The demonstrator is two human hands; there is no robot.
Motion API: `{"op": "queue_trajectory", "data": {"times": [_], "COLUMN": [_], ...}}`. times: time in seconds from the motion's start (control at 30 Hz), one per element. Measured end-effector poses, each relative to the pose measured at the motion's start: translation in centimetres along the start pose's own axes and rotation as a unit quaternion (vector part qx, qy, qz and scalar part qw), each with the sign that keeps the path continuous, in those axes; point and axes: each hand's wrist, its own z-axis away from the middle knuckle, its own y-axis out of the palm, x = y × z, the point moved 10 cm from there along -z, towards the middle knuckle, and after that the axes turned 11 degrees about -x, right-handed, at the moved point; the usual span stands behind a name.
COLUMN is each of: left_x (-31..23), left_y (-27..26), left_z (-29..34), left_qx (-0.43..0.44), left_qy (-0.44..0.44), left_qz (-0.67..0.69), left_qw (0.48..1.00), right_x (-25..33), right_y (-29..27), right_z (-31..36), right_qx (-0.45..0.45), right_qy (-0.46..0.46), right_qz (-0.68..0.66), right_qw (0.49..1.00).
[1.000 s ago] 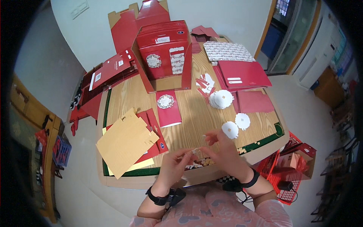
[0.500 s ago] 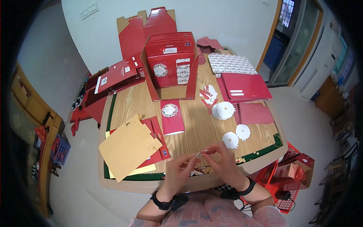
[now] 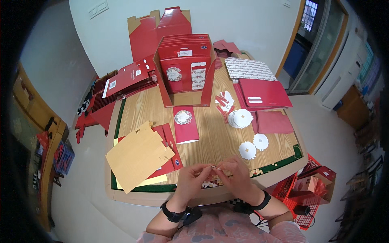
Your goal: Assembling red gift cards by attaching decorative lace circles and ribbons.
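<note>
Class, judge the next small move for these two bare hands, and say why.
Perhaps draw the bare right hand slightly away from the bare left hand, because they meet closely around a tiny whitish piece, mostly hidden between them.

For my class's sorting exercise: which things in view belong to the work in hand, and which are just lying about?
In the work:
small pale piece at the fingertips of the left hand and right hand
probably the white scalloped discs nearby
probably the red card bearing a rosette

Likely just lying about:
red basket, lower right
blue basket, far left
</note>
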Motion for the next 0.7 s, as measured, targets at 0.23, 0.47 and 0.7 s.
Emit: {"op": "queue_trajectory", "data": {"times": [0.23, 0.47, 0.7], "left_x": [0.3, -1.8, -3.0], "left_y": [0.0, 0.1, 0.1], "left_z": [-0.4, 0.1, 0.8], "left_qx": [0.018, -0.021, -0.047], "left_qy": [0.011, 0.117, 0.186], "left_qz": [0.017, -0.054, -0.084], "left_qw": [1.000, 0.991, 0.978], "right_x": [-0.8, -2.5, -2.5], "right_y": [-0.4, 0.0, -0.2], "right_z": [-0.4, 0.3, -0.1], "right_qx": [-0.008, 0.029, 0.004], "right_qy": [0.046, 0.156, 0.158], "right_qz": [0.000, 0.031, -0.019], "right_qw": [0.999, 0.987, 0.987]}}
